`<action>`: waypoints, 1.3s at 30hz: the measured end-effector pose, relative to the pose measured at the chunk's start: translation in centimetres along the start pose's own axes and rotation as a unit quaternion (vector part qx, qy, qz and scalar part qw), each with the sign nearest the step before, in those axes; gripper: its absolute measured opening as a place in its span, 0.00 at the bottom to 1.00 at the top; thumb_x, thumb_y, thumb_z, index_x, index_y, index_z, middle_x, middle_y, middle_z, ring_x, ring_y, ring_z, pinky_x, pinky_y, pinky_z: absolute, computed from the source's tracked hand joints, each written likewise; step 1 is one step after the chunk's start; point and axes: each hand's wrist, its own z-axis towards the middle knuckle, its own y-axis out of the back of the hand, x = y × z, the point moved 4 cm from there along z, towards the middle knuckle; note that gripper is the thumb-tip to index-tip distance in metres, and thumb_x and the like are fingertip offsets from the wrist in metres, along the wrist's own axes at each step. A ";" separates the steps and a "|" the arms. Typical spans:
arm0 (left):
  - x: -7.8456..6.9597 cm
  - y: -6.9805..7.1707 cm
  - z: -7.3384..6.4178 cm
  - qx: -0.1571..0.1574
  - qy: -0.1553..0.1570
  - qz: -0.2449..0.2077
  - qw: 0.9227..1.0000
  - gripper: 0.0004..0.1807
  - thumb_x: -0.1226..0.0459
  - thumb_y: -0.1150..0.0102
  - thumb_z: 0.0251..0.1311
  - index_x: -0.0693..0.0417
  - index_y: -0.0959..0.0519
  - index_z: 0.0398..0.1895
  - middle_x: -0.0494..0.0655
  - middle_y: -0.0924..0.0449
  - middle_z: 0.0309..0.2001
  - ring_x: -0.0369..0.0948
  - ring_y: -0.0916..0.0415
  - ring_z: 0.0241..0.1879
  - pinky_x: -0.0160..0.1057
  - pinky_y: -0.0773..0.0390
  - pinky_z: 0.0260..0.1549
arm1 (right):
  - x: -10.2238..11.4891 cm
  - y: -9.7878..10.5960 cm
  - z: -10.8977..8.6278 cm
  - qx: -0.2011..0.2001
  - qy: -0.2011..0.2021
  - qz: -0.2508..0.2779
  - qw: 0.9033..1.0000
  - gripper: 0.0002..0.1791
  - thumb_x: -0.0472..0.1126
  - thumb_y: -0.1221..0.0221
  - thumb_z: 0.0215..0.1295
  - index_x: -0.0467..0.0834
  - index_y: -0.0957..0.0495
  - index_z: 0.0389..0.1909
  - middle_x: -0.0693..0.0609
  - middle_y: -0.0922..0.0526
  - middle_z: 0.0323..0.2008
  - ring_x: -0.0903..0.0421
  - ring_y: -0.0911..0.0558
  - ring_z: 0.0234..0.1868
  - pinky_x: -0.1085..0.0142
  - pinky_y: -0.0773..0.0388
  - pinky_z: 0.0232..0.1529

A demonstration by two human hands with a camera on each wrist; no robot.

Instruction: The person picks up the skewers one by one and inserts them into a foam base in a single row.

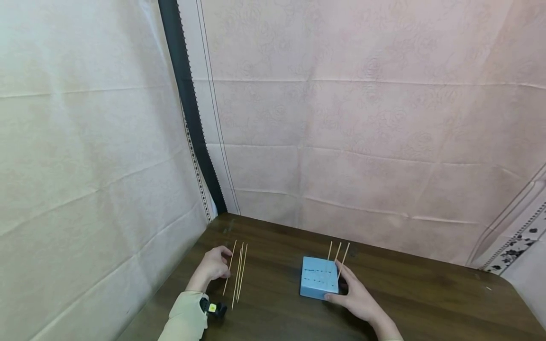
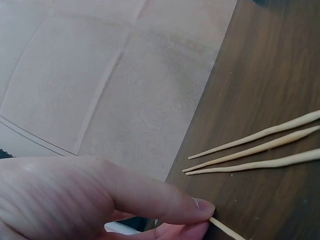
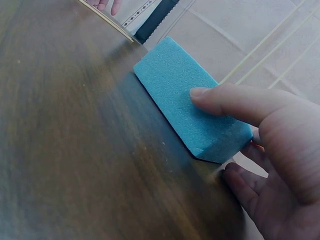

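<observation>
Blue block (image 1: 319, 278) sits on the brown table (image 1: 277, 284), right of centre, with three upright sticks (image 1: 343, 261) standing along its right side. My right hand (image 1: 357, 296) is clamped on it, the thumb against the near face and fingers round the right side. My left hand (image 1: 214, 264), well apart from the block, pinches the leftmost stick (image 2: 225, 227) between thumb and finger; three loose sticks (image 2: 270, 145) lie just beside it.

From my head I see rows of dark marks (image 1: 317, 270) on the block's top, which the right wrist view leaves out; that view gives me instead the plain side face with my thumb laid on it. Only the left wrist view shows the pinch closely, and the tapered ends of the loose sticks.

Left of my left hand, the pale side cloth (image 1: 94, 156) hangs along the table's edge; the back cloth (image 1: 362, 142) rises behind the far edge. A wide stretch of wood separates the loose sticks from the block, and more runs rightward beyond my right hand to a rounded corner.
</observation>
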 end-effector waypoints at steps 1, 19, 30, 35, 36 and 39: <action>0.0 0.0 0.0 0.000 -0.001 0.005 1.000 0.36 0.83 0.27 0.35 0.61 0.19 0.55 0.57 0.25 0.39 0.51 0.25 0.35 0.43 0.20 0.27 | 0.0 0.0 0.0 -0.001 0.002 -0.001 1.000 0.64 0.55 0.21 0.58 0.42 0.50 0.87 0.33 0.46 0.82 0.31 0.39 0.78 0.29 0.39 0.71; -0.2 0.3 0.1 -0.013 0.005 0.020 1.000 0.37 0.78 0.17 0.38 0.62 0.20 0.57 0.59 0.22 0.45 0.53 0.23 0.40 0.52 0.19 0.40 | -0.2 0.2 -0.1 0.000 -0.003 0.003 1.000 0.64 0.55 0.21 0.58 0.43 0.50 0.87 0.34 0.48 0.83 0.31 0.39 0.79 0.30 0.38 0.71; 0.6 1.2 0.1 -0.027 0.009 -0.008 1.000 0.35 0.80 0.21 0.37 0.63 0.19 0.56 0.64 0.21 0.48 0.54 0.22 0.41 0.50 0.17 0.37 | -0.2 0.2 0.0 0.001 0.001 0.003 1.000 0.64 0.54 0.21 0.58 0.43 0.50 0.87 0.33 0.47 0.83 0.31 0.40 0.79 0.31 0.40 0.72; 1.1 2.0 0.2 -0.032 0.005 -0.045 0.998 0.32 0.80 0.25 0.44 0.63 0.19 0.58 0.61 0.18 0.46 0.53 0.19 0.41 0.48 0.17 0.36 | -0.2 0.1 0.0 0.000 0.003 0.006 1.000 0.64 0.54 0.21 0.58 0.43 0.50 0.87 0.33 0.47 0.83 0.31 0.40 0.79 0.31 0.40 0.72; 1.1 2.2 0.2 -0.032 0.002 -0.053 0.998 0.32 0.80 0.26 0.45 0.63 0.19 0.58 0.60 0.17 0.45 0.52 0.18 0.40 0.48 0.17 0.36 | -0.2 0.1 0.0 0.000 0.002 0.007 1.000 0.64 0.54 0.21 0.58 0.43 0.50 0.87 0.33 0.47 0.83 0.31 0.40 0.79 0.31 0.39 0.72; 1.0 2.6 0.1 -0.027 -0.008 -0.078 0.997 0.30 0.80 0.28 0.51 0.64 0.21 0.61 0.56 0.14 0.41 0.49 0.16 0.39 0.49 0.16 0.38 | -0.3 0.0 0.1 0.001 0.002 0.008 1.000 0.64 0.54 0.21 0.58 0.43 0.50 0.87 0.33 0.47 0.83 0.31 0.40 0.79 0.31 0.39 0.72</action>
